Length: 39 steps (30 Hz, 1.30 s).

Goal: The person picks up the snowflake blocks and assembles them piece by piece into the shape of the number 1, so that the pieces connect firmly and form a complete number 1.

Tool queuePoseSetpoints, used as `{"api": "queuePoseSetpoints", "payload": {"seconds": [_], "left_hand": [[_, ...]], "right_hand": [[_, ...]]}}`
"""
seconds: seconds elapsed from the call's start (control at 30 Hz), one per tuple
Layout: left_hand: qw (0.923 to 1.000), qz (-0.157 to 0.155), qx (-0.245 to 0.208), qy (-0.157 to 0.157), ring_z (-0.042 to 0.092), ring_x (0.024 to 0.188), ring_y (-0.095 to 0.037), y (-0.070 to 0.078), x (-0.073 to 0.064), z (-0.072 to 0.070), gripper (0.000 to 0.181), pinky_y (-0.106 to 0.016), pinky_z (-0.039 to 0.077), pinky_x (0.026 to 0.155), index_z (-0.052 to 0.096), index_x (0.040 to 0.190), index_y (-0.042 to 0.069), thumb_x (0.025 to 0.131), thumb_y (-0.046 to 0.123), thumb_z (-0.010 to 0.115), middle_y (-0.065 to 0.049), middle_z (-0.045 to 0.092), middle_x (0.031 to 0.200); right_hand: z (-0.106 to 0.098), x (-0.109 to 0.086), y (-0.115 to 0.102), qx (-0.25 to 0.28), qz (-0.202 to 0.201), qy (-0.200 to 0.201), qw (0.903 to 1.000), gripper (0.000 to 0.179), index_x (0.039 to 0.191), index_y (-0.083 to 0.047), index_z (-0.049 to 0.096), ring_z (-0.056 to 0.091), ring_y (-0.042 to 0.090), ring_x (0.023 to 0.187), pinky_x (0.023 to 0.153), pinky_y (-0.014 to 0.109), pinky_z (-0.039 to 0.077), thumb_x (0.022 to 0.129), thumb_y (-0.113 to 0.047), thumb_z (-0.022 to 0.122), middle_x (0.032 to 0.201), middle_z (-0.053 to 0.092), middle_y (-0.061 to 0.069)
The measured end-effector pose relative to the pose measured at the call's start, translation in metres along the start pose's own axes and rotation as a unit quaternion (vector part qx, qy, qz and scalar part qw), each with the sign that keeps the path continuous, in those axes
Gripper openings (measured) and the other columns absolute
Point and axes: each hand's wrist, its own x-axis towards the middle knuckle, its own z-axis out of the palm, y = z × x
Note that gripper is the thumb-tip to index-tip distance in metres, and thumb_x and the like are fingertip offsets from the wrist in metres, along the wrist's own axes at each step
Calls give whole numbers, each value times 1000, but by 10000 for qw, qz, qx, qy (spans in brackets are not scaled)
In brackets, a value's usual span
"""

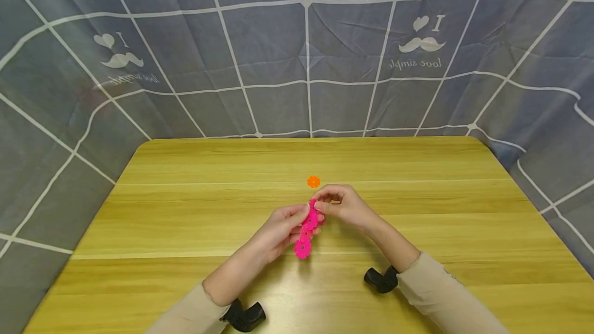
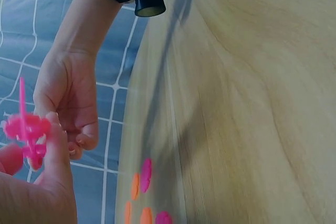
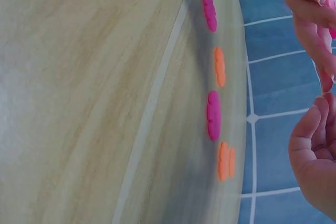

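A chain of bright pink notched plastic discs [image 1: 303,249], linked edge to edge, hangs over the middle of the table. My left hand [image 1: 276,232] grips it along its side, thumb on top. At the chain's upper end, the fingertips of my right hand [image 1: 349,207] pinch a disc. In the left wrist view some pink discs [image 2: 27,127] stand crosswise to each other between my left thumb and fingers. Beyond the hands, an orange notched disc [image 1: 313,182] lies flat on the table.
The wood-grain table [image 1: 185,189] has a grey checked curtain [image 1: 274,107] behind it and at its sides. Loose magenta discs [image 3: 213,115] and orange discs [image 3: 219,66] lie in a scattered row on the tabletop. Black camera mounts [image 1: 381,280] sit at both wrists.
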Motion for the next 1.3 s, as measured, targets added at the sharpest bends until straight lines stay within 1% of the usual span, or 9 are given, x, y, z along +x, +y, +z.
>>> {"api": "queuePoseSetpoints", "payload": {"seconds": [0.1, 0.2, 0.3, 0.43, 0.63, 0.83, 1.1, 1.2, 1.3], "left_hand": [[10000, -53, 49, -50, 67, 78, -11, 1, -1, -2, 40, -30, 52, 80, 47, 126, -13, 99, 17, 47, -16, 66, 107], [9998, -98, 125, -89, 67, 76, -10, 2, -1, -5, 41, -27, 54, 76, 45, 127, -13, 99, 17, 47, -10, 68, 98], [9997, -144, 204, 40, 66, 69, -8, 3, 0, -7, 44, -19, 53, 67, 43, 129, -13, 99, 18, 47, -1, 68, 84], [9987, -136, 331, 366, 61, 62, -4, 6, 2, -11, 45, -12, 45, 54, 43, 129, -13, 97, 19, 50, 7, 62, 73], [9975, -47, 462, 539, 63, 69, -6, 7, 4, -15, 45, -14, 48, 58, 42, 131, -11, 98, 18, 50, 2, 65, 86], [9975, 0, 434, 564, 64, 72, -6, 4, 4, -17, 46, -16, 51, 61, 41, 132, -11, 98, 17, 50, -7, 67, 101], [9968, 12, 458, 649, 62, 68, -3, 2, 8, -17, 44, -14, 49, 57, 42, 133, -9, 97, 16, 50, -7, 67, 101], [9967, 32, 496, 645, 63, 68, -4, 0, 8, -17, 44, -14, 50, 57, 42, 133, -9, 97, 16, 50, -10, 67, 106], [9968, 34, 503, 628, 64, 71, -5, -2, 8, -18, 45, -16, 51, 60, 42, 133, -9, 97, 17, 51, -14, 65, 110]], "right_hand": [[-1, 0, 1, -40, 9, -35, 10000, 14, 98, 6, 67, 57, 19, 80, 72, 28, 48, 87, -1, 63, 87, 65, 6], [-3, 0, 1, -13, 143, -84, 9999, 17, 101, 8, 65, 58, 18, 83, 74, 29, 49, 87, -2, 62, 93, 66, 10], [-6, 1, 5, 107, 439, -92, 9989, 23, 107, 9, 63, 58, 16, 83, 74, 27, 50, 88, -4, 62, 97, 65, 13], [-12, 5, 16, 57, 774, -42, 9970, 28, 110, 10, 61, 56, 17, 75, 67, 25, 50, 87, -5, 64, 93, 63, 11], [-14, 9, 29, -546, 1044, -74, 9930, 26, 103, 9, 63, 50, 15, 64, 55, 22, 44, 81, -2, 70, 80, 60, 7], [-8, 13, 32, -1383, 1186, -122, 9832, 25, 97, 4, 67, 47, 15, 65, 57, 22, 41, 75, -3, 76, 74, 55, 4], [0, 18, 29, -2290, 1249, -315, 9649, 25, 87, -4, 66, 40, 14, 62, 58, 24, 36, 69, -9, 83, 68, 45, 1], [2, 18, 28, -2540, 1307, -365, 9576, 25, 82, -6, 64, 39, 13, 61, 58, 24, 35, 68, -10, 83, 67, 44, 1], [4, 17, 27, -2601, 1386, -355, 9549, 25, 80, -6, 62, 40, 13, 61, 57, 25, 35, 68, -9, 83, 67, 45, 1]]}}
